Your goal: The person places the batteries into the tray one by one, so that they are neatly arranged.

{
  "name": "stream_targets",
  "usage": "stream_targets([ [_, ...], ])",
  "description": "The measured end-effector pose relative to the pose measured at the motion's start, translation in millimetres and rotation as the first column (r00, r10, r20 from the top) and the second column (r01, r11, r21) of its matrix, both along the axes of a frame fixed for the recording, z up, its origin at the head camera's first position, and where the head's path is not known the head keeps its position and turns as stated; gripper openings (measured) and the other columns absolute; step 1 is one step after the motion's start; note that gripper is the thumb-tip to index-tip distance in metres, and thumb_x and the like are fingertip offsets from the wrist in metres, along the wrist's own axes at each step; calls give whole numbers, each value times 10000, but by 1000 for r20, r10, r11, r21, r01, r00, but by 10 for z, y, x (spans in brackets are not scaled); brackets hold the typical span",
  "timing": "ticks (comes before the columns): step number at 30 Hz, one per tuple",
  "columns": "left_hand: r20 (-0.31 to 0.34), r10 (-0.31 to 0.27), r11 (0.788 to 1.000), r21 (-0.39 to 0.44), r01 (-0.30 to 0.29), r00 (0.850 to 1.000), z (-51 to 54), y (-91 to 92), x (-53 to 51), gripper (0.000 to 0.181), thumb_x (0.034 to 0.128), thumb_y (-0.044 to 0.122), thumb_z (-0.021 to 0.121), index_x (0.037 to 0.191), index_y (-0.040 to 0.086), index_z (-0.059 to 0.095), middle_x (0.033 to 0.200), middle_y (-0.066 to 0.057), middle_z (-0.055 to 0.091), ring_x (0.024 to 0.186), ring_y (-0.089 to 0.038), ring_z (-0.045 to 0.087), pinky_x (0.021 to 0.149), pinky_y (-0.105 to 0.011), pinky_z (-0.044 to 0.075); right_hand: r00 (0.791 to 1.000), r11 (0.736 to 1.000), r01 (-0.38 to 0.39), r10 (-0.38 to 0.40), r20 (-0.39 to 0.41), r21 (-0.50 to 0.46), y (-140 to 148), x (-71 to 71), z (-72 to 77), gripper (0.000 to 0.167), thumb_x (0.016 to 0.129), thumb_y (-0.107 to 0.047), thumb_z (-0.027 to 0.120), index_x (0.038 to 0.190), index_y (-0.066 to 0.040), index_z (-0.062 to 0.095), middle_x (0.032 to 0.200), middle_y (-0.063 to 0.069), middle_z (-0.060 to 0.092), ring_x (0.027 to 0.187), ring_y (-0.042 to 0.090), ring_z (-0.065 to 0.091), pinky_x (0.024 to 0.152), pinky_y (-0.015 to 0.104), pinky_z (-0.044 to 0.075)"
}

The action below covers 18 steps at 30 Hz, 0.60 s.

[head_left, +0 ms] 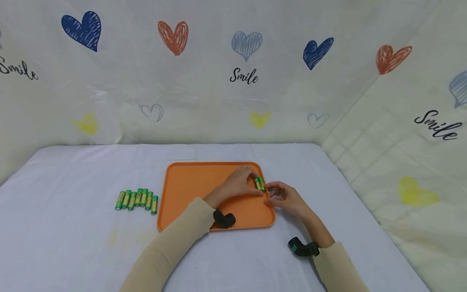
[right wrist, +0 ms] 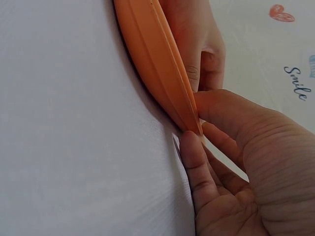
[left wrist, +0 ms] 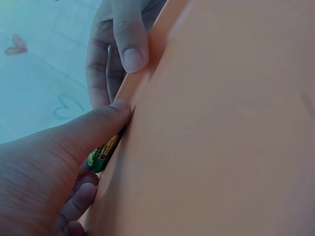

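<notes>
An orange tray (head_left: 204, 182) lies on the table. At its right edge my left hand (head_left: 238, 184) grips two green AAA-looking batteries (head_left: 260, 184) side by side, thumb at the near end and fingers at the far end. One green battery (left wrist: 102, 156) shows partly under the left thumb in the left wrist view, against the tray's side. My right hand (head_left: 288, 198) pinches the tray's right rim, thumb over the inside. In the right wrist view, its fingers touch the outer wall of the tray (right wrist: 152, 54), and the batteries are hidden.
Several green batteries (head_left: 136, 198) stand in an uneven row on the white tablecloth (head_left: 73, 243), left of the tray. A pale wall covering (head_left: 204, 81) with hearts and "Smile" lettering rises behind the table. Black straps (head_left: 304, 247) sit at the wrists.
</notes>
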<state>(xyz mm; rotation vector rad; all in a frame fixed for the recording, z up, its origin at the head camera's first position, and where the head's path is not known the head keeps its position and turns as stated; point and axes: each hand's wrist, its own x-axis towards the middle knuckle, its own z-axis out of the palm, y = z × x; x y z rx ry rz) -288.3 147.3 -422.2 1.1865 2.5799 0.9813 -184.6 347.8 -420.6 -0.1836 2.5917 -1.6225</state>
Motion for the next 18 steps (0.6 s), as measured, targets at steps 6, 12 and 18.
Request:
stream_targets([
  [6,-4,-24,1000,-19,24,1000,38,-5,2,544,773,444,816,1159,119,613,1131,-11,577,1069,-158,511,962,-296,436,1000,1000,-6,6,-3,-4,17,-6,0,491,868,-111,745,1287,38,538,1120,182,582,921,153,581,769,181,504],
  [12,47,-49,999,-14,50,998,62,-49,4,610,772,441,817,1212,108,556,1191,-28,555,1111,-169,492,978,-295,425,1000,1000,13,-13,1,4,19,-13,-19,485,866,-118,748,1284,24,547,1095,159,591,908,126,584,768,180,500],
  [18,135,-99,995,24,97,986,85,-118,-3,674,798,372,812,1302,81,471,1262,-63,502,1139,-178,483,991,-279,421,1000,1000,9,-9,-9,-2,12,-12,-10,495,859,-96,750,1287,38,541,1139,174,581,922,121,579,769,180,508],
])
